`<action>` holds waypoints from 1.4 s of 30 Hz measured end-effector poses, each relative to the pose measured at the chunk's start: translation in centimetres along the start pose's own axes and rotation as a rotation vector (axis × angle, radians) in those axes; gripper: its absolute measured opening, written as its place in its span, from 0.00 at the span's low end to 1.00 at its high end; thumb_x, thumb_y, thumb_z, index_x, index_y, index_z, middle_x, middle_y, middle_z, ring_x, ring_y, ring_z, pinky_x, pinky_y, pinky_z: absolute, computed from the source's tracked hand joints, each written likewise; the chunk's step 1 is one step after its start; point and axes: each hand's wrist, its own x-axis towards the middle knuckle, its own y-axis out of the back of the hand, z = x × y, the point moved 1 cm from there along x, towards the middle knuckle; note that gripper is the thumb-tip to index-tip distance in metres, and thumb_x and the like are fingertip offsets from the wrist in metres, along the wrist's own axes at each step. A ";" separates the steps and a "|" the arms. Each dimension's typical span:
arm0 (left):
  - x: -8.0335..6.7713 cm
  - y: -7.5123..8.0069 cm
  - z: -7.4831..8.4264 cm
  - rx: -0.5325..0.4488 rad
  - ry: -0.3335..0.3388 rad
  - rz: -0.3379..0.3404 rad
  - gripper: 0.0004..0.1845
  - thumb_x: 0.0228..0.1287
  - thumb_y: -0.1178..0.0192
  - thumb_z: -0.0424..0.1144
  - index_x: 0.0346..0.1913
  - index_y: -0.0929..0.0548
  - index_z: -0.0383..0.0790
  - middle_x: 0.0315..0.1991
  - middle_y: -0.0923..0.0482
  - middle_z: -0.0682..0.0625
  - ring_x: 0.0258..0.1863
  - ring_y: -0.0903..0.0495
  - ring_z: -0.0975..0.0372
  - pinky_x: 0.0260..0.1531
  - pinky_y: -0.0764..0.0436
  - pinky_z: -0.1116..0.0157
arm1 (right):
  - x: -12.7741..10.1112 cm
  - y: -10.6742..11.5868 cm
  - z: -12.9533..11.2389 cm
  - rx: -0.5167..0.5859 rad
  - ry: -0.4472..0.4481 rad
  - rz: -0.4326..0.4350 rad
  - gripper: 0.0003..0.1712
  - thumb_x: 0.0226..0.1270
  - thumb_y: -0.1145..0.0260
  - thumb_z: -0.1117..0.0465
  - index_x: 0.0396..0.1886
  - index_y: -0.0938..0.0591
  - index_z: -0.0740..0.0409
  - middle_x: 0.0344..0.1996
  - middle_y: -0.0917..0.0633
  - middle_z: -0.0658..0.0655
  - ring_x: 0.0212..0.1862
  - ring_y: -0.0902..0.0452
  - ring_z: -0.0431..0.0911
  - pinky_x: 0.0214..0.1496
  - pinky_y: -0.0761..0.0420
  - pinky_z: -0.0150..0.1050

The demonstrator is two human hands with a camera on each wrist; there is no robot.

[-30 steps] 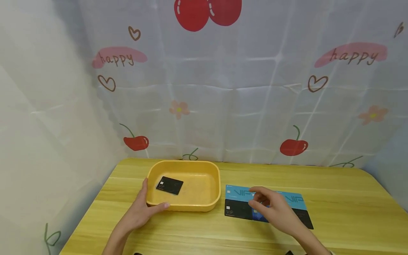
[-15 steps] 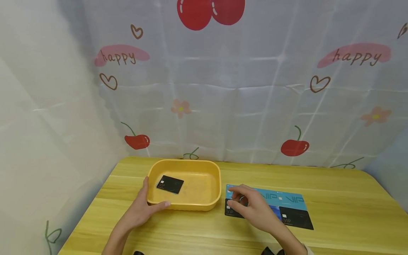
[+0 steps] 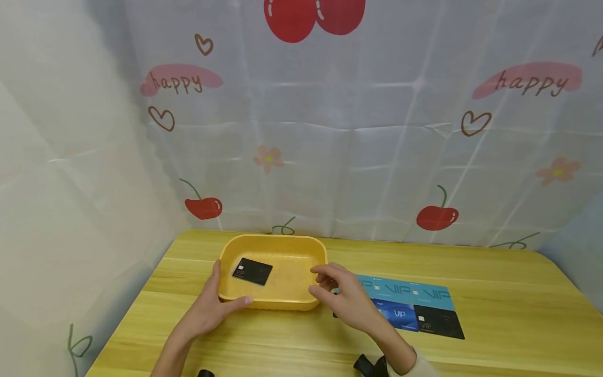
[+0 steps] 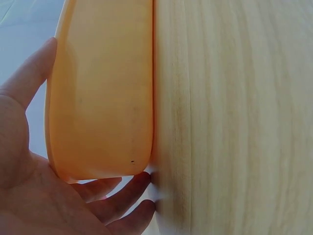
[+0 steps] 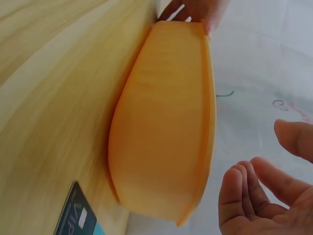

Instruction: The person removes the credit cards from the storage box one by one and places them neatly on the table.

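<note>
right hand [image 3: 346,296] moved from cards [image 3: 405,303] to tray [image 3: 282,305]; left hand [image 3: 207,309] holds tray

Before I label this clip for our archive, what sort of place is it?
Probably a small staged tabletop booth rather than a lived-in room. A wooden table is closed in by a cherry-print sheet, and on it are only a yellow tray and a few VIP cards.
</note>
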 end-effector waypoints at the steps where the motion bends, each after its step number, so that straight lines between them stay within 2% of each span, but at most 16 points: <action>1: 0.0 0.0 0.0 0.000 0.000 0.001 0.67 0.59 0.29 0.52 0.76 0.74 0.34 0.77 0.69 0.33 0.75 0.62 0.42 0.69 0.57 0.41 | 0.2 -0.2 0.0 -0.001 0.005 0.007 0.18 0.70 0.33 0.58 0.56 0.19 0.60 0.38 0.21 0.51 0.39 0.24 0.43 0.44 0.20 0.38; 8: 0.0 0.1 -0.1 0.007 0.004 0.000 0.67 0.58 0.29 0.53 0.76 0.74 0.33 0.77 0.69 0.33 0.75 0.62 0.42 0.69 0.57 0.41 | 1.3 -1.7 -0.3 0.017 0.011 0.029 0.19 0.68 0.32 0.59 0.55 0.19 0.63 0.38 0.22 0.56 0.40 0.25 0.46 0.45 0.21 0.38; 18: 0.0 0.0 -0.1 -0.013 0.010 -0.003 0.67 0.58 0.29 0.53 0.76 0.74 0.35 0.77 0.68 0.33 0.75 0.62 0.41 0.69 0.57 0.40 | 3.2 -3.9 -0.9 -0.016 0.015 0.036 0.20 0.66 0.30 0.58 0.54 0.18 0.64 0.35 0.26 0.51 0.37 0.30 0.48 0.40 0.26 0.38; 23: 0.0 0.0 -0.1 -0.028 0.003 -0.003 0.67 0.58 0.28 0.52 0.76 0.74 0.35 0.77 0.68 0.32 0.75 0.61 0.42 0.69 0.56 0.41 | 4.3 -5.1 -1.0 -0.119 0.080 0.056 0.20 0.64 0.29 0.59 0.54 0.17 0.62 0.35 0.26 0.50 0.36 0.29 0.50 0.37 0.27 0.37; 26: 0.1 0.0 -0.1 -0.032 0.005 -0.004 0.67 0.58 0.28 0.52 0.76 0.74 0.35 0.77 0.67 0.33 0.75 0.61 0.42 0.69 0.56 0.41 | 5.0 -5.8 -1.1 -0.203 0.137 0.077 0.20 0.62 0.27 0.59 0.53 0.17 0.61 0.36 0.24 0.50 0.37 0.28 0.49 0.38 0.25 0.37; 29: 0.0 0.1 0.1 -0.039 -0.005 -0.007 0.67 0.58 0.29 0.51 0.76 0.74 0.35 0.77 0.68 0.33 0.75 0.61 0.42 0.69 0.56 0.41 | 5.7 -6.4 -1.2 -0.246 0.154 0.085 0.21 0.61 0.26 0.58 0.53 0.16 0.61 0.37 0.22 0.51 0.38 0.27 0.47 0.39 0.24 0.36; 36: -0.1 0.1 0.1 -0.049 -0.025 -0.005 0.67 0.58 0.28 0.50 0.76 0.74 0.35 0.77 0.68 0.32 0.75 0.60 0.42 0.69 0.54 0.41 | 7.1 -7.5 -0.8 -0.254 0.083 0.019 0.26 0.62 0.26 0.56 0.56 0.18 0.65 0.41 0.21 0.58 0.42 0.26 0.53 0.40 0.25 0.37; 42: 0.0 0.0 0.0 -0.043 -0.018 -0.002 0.66 0.58 0.28 0.51 0.77 0.73 0.35 0.77 0.67 0.33 0.75 0.59 0.42 0.69 0.54 0.41 | 8.2 -8.6 -0.9 -0.319 0.033 -0.035 0.29 0.60 0.25 0.53 0.57 0.18 0.64 0.43 0.22 0.59 0.39 0.29 0.45 0.40 0.25 0.35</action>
